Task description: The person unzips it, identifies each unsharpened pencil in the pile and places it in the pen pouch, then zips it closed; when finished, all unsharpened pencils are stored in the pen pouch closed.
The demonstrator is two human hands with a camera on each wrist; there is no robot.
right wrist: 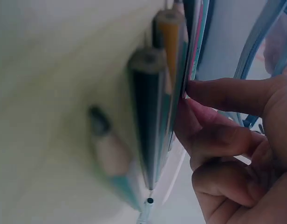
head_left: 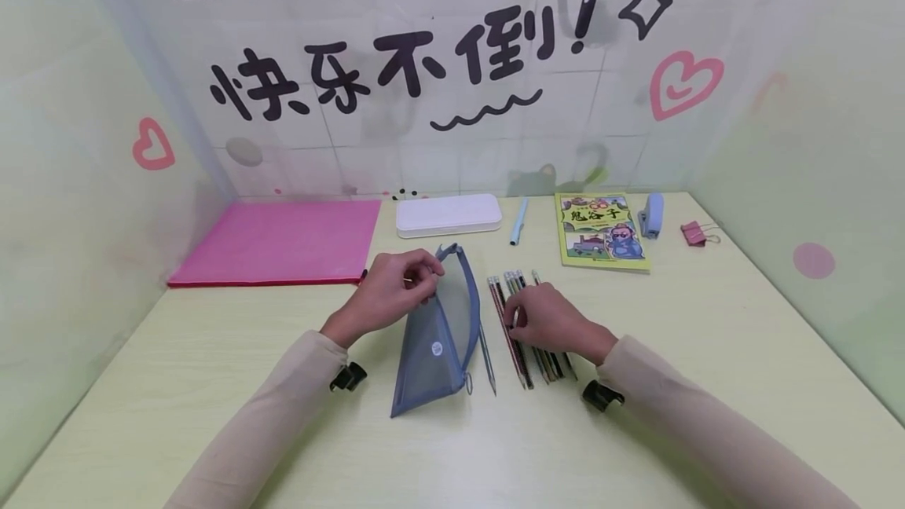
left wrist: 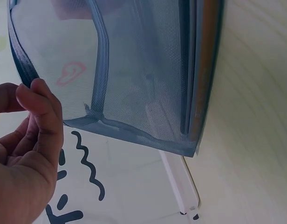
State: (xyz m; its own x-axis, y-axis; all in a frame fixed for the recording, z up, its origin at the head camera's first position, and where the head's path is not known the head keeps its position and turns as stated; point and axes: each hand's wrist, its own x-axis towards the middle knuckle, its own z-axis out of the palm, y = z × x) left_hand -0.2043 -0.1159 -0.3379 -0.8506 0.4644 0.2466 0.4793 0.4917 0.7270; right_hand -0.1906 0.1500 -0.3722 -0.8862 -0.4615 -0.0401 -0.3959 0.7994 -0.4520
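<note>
The left hand (head_left: 392, 285) pinches the mesh pouch (head_left: 427, 364) by its gaping rim; the right hand (head_left: 547, 322) pinches one of the pencils (head_left: 515, 360) on the counter (head_left: 212, 360) beside it. Best hold the rim taut and ease that pencil off gently.

Pouch (head_left: 428, 374) at the left hand (head_left: 392, 285): blue mesh, darker blue trim, white round label (head_left: 437, 349). Pencils (head_left: 513, 352) at the right hand (head_left: 550, 320): red, teal and dark barrels. Folder (head_left: 283, 242) beyond the left hand: pink, red near edge. Case (head_left: 448, 215) beyond, between the 2 hands: white. Pen (head_left: 519, 221) ahead of the right hand: light blue, dark tip. Book (head_left: 601, 236), ahead-right of that hand: yellow, cartoon print. Stapler (head_left: 654, 215), farther right of that hand: periwinkle. Clip (head_left: 694, 234), rightmost: pink.
</note>
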